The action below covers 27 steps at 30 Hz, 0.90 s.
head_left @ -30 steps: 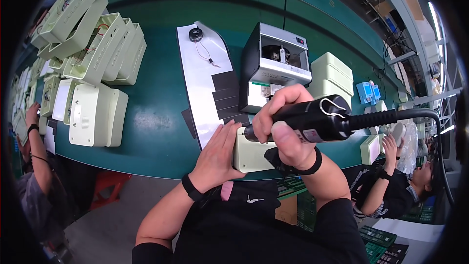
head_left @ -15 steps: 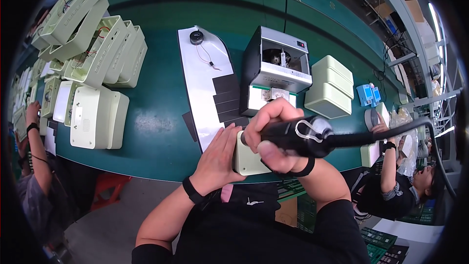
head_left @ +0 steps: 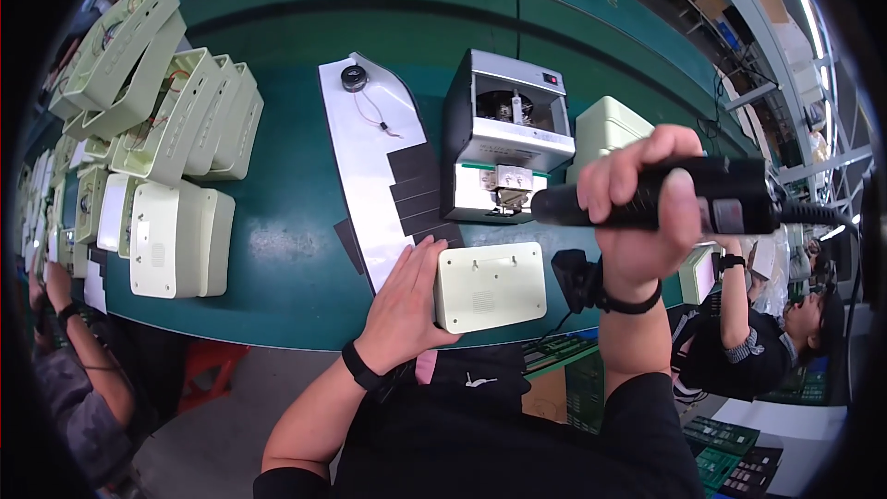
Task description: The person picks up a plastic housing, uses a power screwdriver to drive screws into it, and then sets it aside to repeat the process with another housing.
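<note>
A pale cream plastic case [head_left: 492, 288] lies on the bench in front of me, with screw holes at its corners and a small grille. My left hand [head_left: 407, 296] grips its left end, fingers along the side and thumb at the near corner. Wrapped round a black electric screwdriver [head_left: 711, 199], my right hand [head_left: 647, 203] holds the tool raised and almost level, to the right of the case. The screwdriver's front end points left at the pick-up block of a grey screw feeder [head_left: 517, 143]; whether its tip touches there I cannot tell.
Stacked cream housings [head_left: 185, 115] with wires stand at the left; more cases [head_left: 605, 125] sit behind the screwdriver. A white sheet [head_left: 356, 157] bears a small round black speaker [head_left: 354, 79] with leads and dark strips. Co-workers sit on both sides. A cable trails from the screwdriver.
My right hand has lifted the screwdriver off the case and swung it right and away, toward the screw feeder. The case, now uncovered, stays under my left hand. The view has shifted slightly.
</note>
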Motion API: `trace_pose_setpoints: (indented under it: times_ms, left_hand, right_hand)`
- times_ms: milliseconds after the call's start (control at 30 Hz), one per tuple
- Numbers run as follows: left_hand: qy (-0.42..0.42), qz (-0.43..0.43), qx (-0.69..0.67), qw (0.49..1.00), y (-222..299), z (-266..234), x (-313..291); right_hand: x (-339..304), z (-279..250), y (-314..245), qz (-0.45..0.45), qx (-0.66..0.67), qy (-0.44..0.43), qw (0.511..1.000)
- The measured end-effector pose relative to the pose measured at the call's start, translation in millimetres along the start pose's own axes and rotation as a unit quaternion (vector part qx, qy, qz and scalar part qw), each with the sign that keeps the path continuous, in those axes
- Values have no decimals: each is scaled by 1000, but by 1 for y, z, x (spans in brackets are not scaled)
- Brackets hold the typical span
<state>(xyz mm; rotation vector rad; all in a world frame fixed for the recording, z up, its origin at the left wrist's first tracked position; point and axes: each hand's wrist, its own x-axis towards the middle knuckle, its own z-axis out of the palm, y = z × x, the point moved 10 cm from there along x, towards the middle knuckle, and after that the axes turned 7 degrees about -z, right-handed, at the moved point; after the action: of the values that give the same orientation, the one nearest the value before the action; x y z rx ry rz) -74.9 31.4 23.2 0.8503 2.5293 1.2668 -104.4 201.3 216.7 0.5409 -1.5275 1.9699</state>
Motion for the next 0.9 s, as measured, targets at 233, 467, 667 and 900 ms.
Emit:
trace_pose_setpoints:
  times_ms: [233,467,667,900]
  left_hand:
    - [1,1,6,1000,7,-1,1]
    - [11,-2,6,1000,5,-3,-2]
    - [18,8,-6,1000,6,-3,-2]
    - [7,0,-12,1000,7,-2,1]
  right_hand:
    - [13,-18,28,24,-110,4,994]
    - [-34,1,2,78,-18,-28,996]
    - [-57,8,-2,90,-28,-28,995]
    - [-81,4,36,128,-43,-41,990]
